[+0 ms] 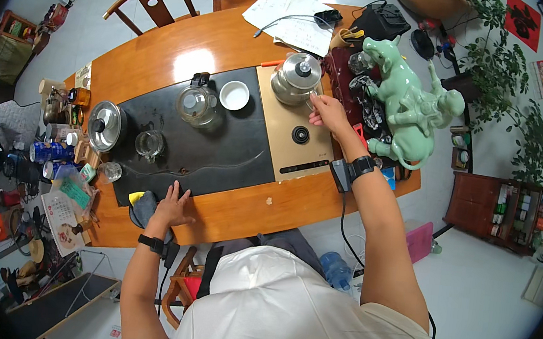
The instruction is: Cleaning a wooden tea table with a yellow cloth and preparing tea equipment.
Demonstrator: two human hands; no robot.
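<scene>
My right hand (330, 114) is closed round the handle of a kettle (287, 90) with a shiny lid and a black knob. The kettle stands at the far end of a gold-coloured panel (274, 130) with a black round knob. My left hand (175, 208) lies with its fingers spread at the near edge of a black tea tray (220, 157), beside a grey and yellow cloth (143, 209). A glass teapot (197, 103) with a black-topped lid, a white bowl (234, 95) and a small glass pitcher (149, 145) sit on the tray.
A green ceramic ox figure (406, 101) stands right of the kettle. Papers (294, 19) with a cable lie at the back. At the left are a silver lidded pot (106, 126), a clear glass cup (110, 172) and blue cans (46, 152). Black cables run from both wrist straps.
</scene>
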